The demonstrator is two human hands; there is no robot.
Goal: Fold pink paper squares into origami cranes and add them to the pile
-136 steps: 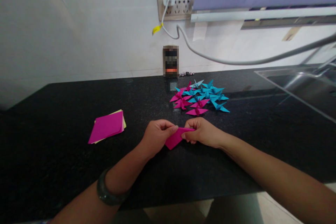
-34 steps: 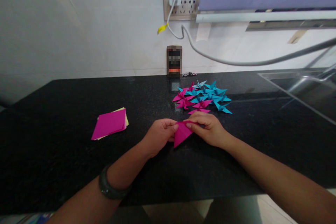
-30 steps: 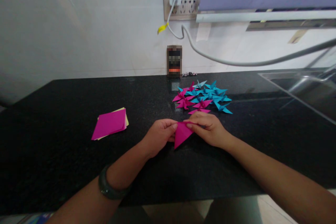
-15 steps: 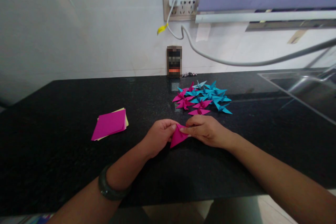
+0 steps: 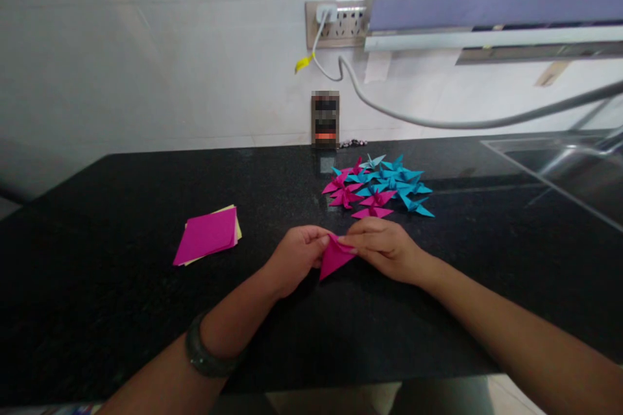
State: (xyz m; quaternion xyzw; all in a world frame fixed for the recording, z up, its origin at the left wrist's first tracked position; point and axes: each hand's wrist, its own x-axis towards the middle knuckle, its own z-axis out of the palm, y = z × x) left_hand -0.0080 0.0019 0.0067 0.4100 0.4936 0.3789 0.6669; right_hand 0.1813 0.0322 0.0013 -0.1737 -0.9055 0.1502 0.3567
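Folded magenta paper [image 5: 335,262], near middle of the black counter [image 5: 302,343]. My left hand [image 5: 298,258] pinches its left corner; my right hand [image 5: 384,246], its far-right edge. Probably light, crisp, easily creased; best held by folded edges.

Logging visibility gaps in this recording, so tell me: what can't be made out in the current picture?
All in the head view:
Left hand and right hand: some fingertips, hidden by the folded magenta paper and the hands themselves.
Paper stack: sheet count, lower ones mostly covered from above.
Origami cranes: exact count, overlapping one another.
Upright device: its face, pixelated.
Sink: right side, cut off by the picture's right edge.
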